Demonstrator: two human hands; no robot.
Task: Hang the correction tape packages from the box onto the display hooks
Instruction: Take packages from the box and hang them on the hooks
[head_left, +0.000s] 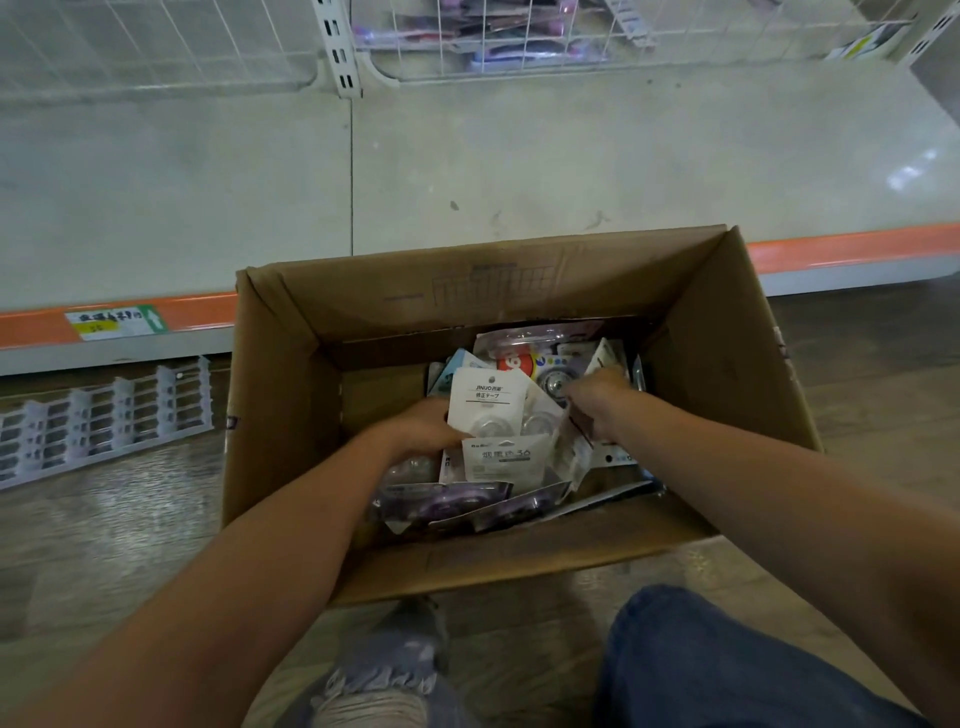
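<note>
An open cardboard box (280, 415) sits on the floor in front of me, with several correction tape packages piled in its right half. My left hand (423, 428) grips a white carded package (485, 402) that stands upright above the pile. My right hand (597, 397) reaches into the pile at the box's right side, fingers curled down among the packages; what they hold is hidden. A second white card (504, 460) lies just below the held one, and purple blister packs (441, 501) lie at the near side.
A pale empty bottom shelf (519, 156) with an orange price rail (852, 249) stands behind the box. Wire baskets (519, 47) with packaged goods hang above. A white plastic rack (104, 421) lies on the floor at left. My knees (727, 665) are below the box.
</note>
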